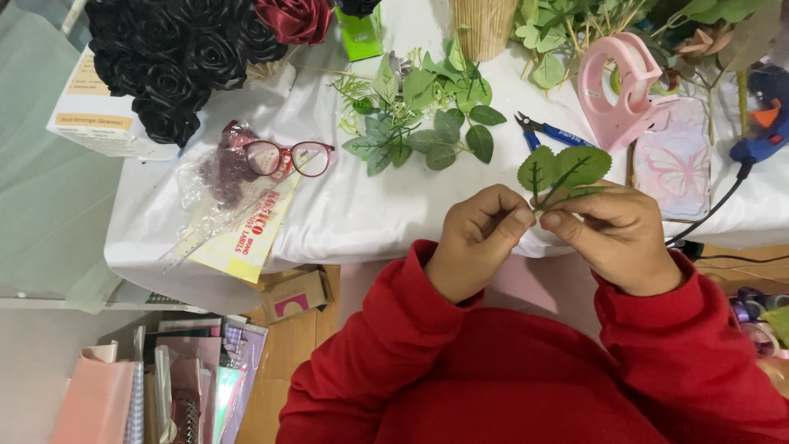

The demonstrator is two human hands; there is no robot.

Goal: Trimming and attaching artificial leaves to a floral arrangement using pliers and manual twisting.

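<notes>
So both hands are up over the near edge of the table (353, 214), pinching the same leaf sprig (563, 173) right at its base. The left hand (477, 238) is curled with thumb and forefinger nipped on the short stem end, and the right hand (620, 238) has its fingers closed on the stem just beside that, so the two grips nearly touch and the leaves fan up and away from the knuckles. Looks to me like the sprig is being separated or tidied at the stem, and if that's what's going on, the trick is keeping the pinch low on the stem, not on the leaf blades, since fake leaves crease and pop off their plastic ribs pretty easily. I'd twist gently rather than yank, with one hand as the anchor. If the stem has wire in it, fingers probably won't cut it cleanly; the blue pliers (546, 131) are lying just past the sprig on the white cloth, easy to grab. The loose pile of leaves (419, 123) sits further back toward the middle, well apart from the hands, so nothing gets tangled. Watch the glue gun (760, 131) cord trailing off the right edge near the right wrist, it could snag a sleeve. The pink tape dispenser (620, 90) is behind the sprig, the glasses (288, 156) are off to the left, and the black roses (173, 66) are in the far left corner.
</notes>
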